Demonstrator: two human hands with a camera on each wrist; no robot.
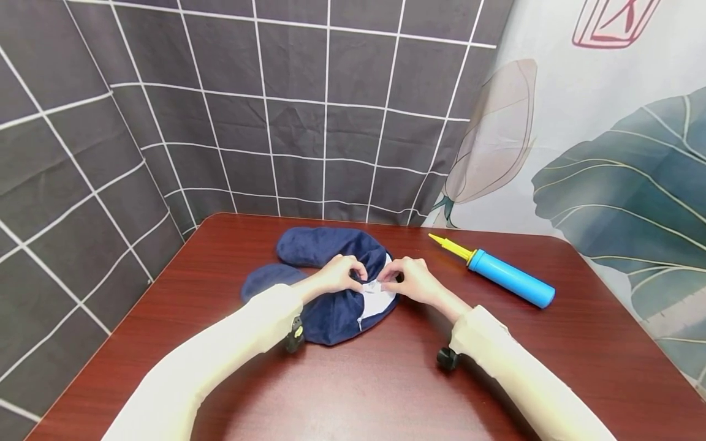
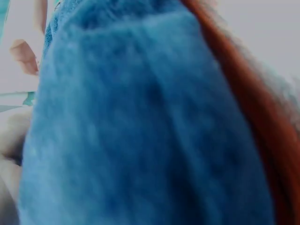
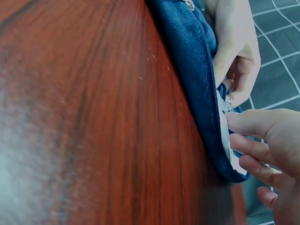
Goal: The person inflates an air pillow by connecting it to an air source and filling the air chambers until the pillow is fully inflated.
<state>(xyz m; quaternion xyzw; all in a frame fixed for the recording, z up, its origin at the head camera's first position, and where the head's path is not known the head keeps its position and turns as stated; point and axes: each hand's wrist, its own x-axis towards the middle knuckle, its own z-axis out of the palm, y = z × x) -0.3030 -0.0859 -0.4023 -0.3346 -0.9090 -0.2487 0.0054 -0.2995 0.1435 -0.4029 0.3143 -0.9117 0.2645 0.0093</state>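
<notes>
A navy plush U-shaped neck pillow (image 1: 336, 312) lies on the table with its two arms toward the left. Its zipped seam gapes at the curved end, baring a white inner piece (image 1: 377, 301). My left hand (image 1: 336, 274) pinches at the edge of that opening, thumb and forefinger together. From the other side, my right hand (image 1: 413, 278) pinches the white inner piece. A small clear part shows between the fingertips, too small to make out. In the right wrist view the zipper (image 3: 206, 47) runs along the cover's edge. Blue plush (image 2: 131, 122), blurred, fills most of the left wrist view.
A blue hand pump (image 1: 510, 278) with a yellow nozzle lies to the right of the pillow on the reddish-brown table (image 1: 342, 392). Behind the table hangs a dark grey cloth (image 1: 292, 122) with white grid lines; a leaf-patterned cloth (image 1: 623, 177) hangs at the right.
</notes>
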